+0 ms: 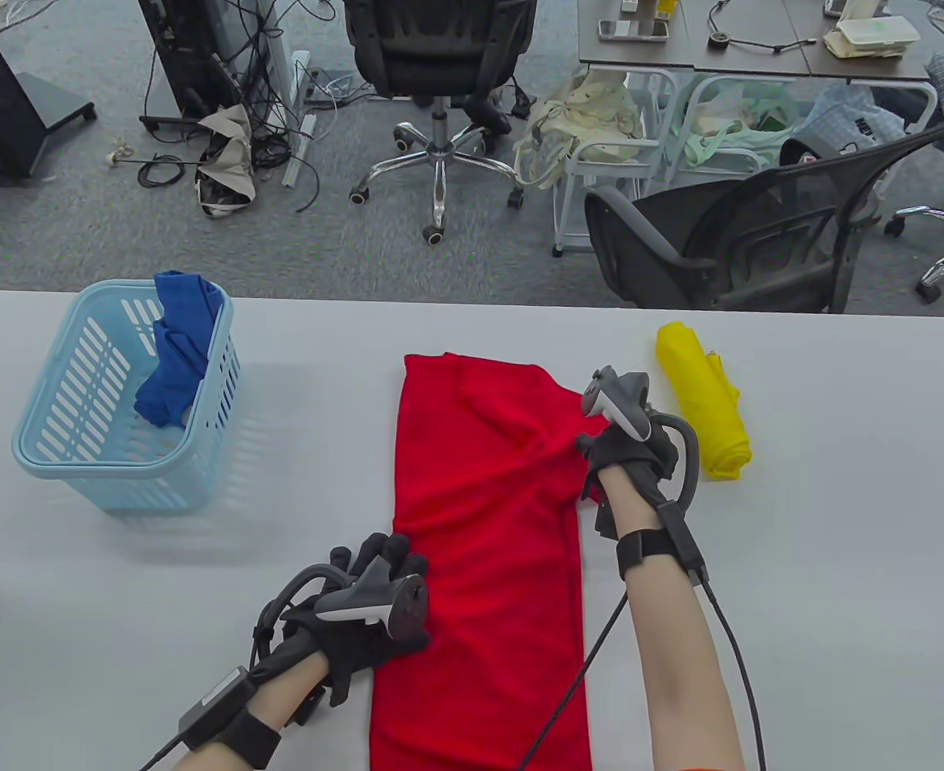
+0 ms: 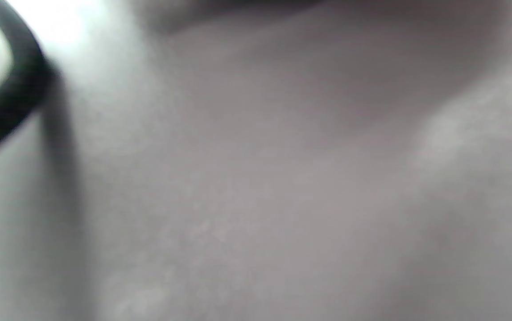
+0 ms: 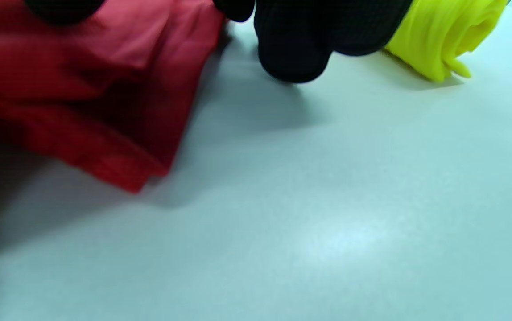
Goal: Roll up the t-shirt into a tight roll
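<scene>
Your left hand (image 1: 375,598) rests fingers-spread on the near left edge of the red t-shirt (image 1: 488,562), pinning it flat without gripping. Your right hand (image 1: 628,450) pinches the shirt's bunched right side, just beside the yellow rolled shirt (image 1: 700,401). You look to be folding the sleeve inward into a strip; next, lay that fold flat before rolling. Left wrist view is blurred grey; the shirt's near hem is cut off.
</scene>
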The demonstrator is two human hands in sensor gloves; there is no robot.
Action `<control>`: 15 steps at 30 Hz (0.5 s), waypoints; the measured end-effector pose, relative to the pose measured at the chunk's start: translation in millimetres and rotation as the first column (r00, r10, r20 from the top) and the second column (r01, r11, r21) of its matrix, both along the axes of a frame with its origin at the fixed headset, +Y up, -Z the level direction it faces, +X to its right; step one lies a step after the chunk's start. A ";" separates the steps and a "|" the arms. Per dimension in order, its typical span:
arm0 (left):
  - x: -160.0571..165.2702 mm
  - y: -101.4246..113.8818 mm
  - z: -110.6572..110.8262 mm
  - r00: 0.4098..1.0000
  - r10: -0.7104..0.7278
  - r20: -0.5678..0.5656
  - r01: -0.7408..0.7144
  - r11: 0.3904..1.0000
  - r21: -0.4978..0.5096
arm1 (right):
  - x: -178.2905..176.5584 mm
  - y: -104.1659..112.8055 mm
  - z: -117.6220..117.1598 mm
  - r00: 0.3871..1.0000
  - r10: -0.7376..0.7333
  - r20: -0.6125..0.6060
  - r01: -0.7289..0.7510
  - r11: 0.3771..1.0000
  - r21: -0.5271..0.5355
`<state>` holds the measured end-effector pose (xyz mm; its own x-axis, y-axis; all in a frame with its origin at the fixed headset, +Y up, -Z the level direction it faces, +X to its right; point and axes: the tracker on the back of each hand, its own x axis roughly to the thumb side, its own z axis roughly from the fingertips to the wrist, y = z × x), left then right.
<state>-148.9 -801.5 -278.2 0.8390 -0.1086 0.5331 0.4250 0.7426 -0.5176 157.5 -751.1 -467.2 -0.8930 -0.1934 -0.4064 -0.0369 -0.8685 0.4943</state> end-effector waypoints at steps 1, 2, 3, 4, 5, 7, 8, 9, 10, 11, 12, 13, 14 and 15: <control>0.1 0.1 0.0 1.000 0.000 0.000 0.000 1.000 0.000 | -2.6 -2.6 -0.6 0.999 0.033 0.003 -0.033 0.999 0.010; 0.1 0.1 0.0 1.000 0.000 0.000 0.000 1.000 0.000 | -3.4 -1.5 -0.9 0.999 0.039 0.000 -0.039 0.999 0.028; 0.1 0.1 0.0 1.000 0.000 0.000 0.000 1.000 0.000 | -4.6 -0.5 -2.0 0.999 -0.025 0.021 0.024 0.997 0.069; 0.1 0.1 0.0 1.000 0.000 0.000 0.000 1.000 0.000 | -5.2 -0.1 -1.9 0.998 -0.060 0.031 0.057 0.995 0.084; 0.2 0.2 0.0 1.000 0.000 0.000 0.000 1.000 0.000 | -6.1 0.3 -3.0 0.992 -0.118 0.039 0.113 0.988 0.100; 0.1 0.1 -0.2 1.000 0.001 -0.001 -0.001 1.000 -0.003 | -8.4 1.2 -3.8 0.996 -0.089 0.022 0.086 0.991 0.099; 0.3 0.1 -0.3 1.000 0.001 -0.001 -0.001 1.000 -0.003 | -9.7 4.9 -4.5 1.000 -0.025 -0.005 0.025 0.996 0.082; 0.3 0.1 -0.3 1.000 0.001 -0.001 -0.001 1.000 -0.003 | -9.7 9.5 -4.4 1.000 0.000 -0.014 0.002 0.995 0.096; 0.3 0.1 -0.3 1.000 0.001 -0.001 -0.001 1.000 -0.004 | -10.3 18.2 -4.0 1.000 -0.019 -0.024 0.022 0.991 0.135; 0.3 0.1 -0.4 1.000 0.001 -0.001 -0.001 1.000 -0.006 | -12.5 28.7 -2.3 0.994 -0.098 -0.044 0.104 0.981 0.166; 0.3 0.0 -0.6 1.000 0.001 -0.001 -0.001 1.000 -0.009 | -16.4 40.3 0.6 0.975 -0.210 -0.075 0.221 0.955 0.196; 0.3 0.0 -0.6 1.000 0.001 -0.001 -0.001 1.000 -0.011 | -21.8 51.3 4.2 0.927 -0.351 -0.132 0.372 0.906 0.201; 0.3 0.0 -0.6 1.000 0.001 -0.002 -0.001 1.000 -0.012 | -27.8 59.0 6.9 0.842 -0.492 -0.223 0.530 0.831 0.168; 0.3 0.0 -0.5 1.000 0.001 -0.001 -0.001 1.000 -0.010 | -32.9 64.4 9.4 0.744 -0.601 -0.293 0.651 0.751 0.110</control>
<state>-148.6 -801.5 -278.7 0.8399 -0.1024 0.5330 0.4236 0.7377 -0.5257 124.6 -686.7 -457.8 -0.8525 0.5020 -0.1459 -0.5164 -0.7650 0.3848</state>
